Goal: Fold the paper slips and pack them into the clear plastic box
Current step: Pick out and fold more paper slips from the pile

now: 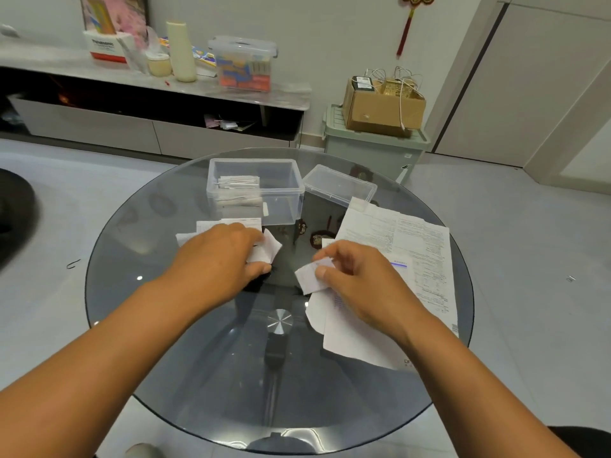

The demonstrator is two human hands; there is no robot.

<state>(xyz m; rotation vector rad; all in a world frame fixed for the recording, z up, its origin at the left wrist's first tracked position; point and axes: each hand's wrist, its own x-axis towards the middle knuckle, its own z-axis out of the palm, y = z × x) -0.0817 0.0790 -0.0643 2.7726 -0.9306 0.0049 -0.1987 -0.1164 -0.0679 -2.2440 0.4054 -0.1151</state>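
A clear plastic box stands open at the far side of the round glass table, with several folded slips stacked in its left half. My left hand pinches a folded white slip just in front of the box. More loose slips lie under and behind that hand. My right hand pinches another small folded slip between thumb and fingers, above a pile of larger printed sheets.
The box's clear lid lies upside down to the right of the box. Beyond the table stand a low cabinet with a lidded storage box, and a green bin with a cardboard carton on it.
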